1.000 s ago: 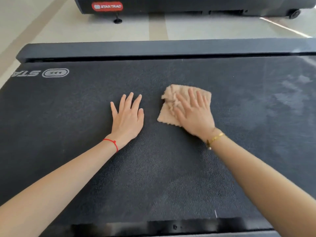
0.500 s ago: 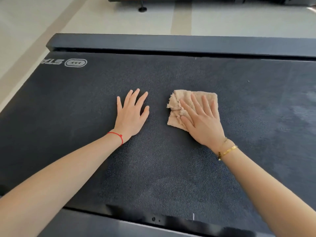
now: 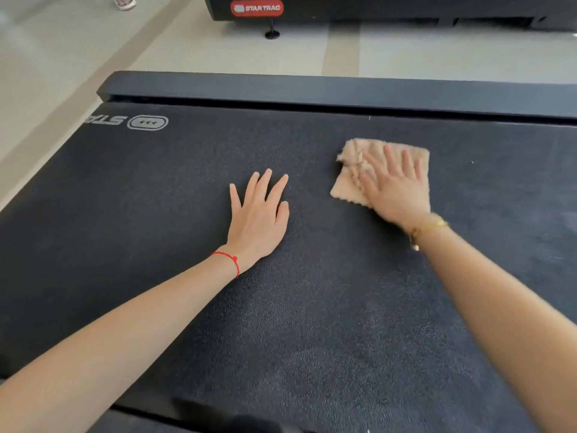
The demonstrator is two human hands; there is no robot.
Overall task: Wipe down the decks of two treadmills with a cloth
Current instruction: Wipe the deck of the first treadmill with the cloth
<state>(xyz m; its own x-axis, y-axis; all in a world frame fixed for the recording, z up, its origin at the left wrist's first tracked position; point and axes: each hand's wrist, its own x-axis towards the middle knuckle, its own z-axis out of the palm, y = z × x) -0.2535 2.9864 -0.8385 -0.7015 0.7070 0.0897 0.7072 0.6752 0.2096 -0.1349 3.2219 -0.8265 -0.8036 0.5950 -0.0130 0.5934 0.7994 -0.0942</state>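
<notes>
A dark textured treadmill deck fills most of the view. A folded beige cloth lies on it right of centre. My right hand presses flat on the cloth with straight, spread fingers and is blurred by motion. My left hand rests flat on the bare belt, fingers straight, a hand's width left of the cloth. A second treadmill with a red STAR TRAC badge stands beyond, across a strip of floor.
The deck's far side rail runs across the view behind the cloth. A near rail shows at the bottom edge. Pale tiled floor lies between the two treadmills. A foot of the far treadmill stands on the floor.
My right hand has slid the cloth to the right and a little away from me. My left hand stays planted on the belt. The view has tilted up, showing the far treadmill again.
</notes>
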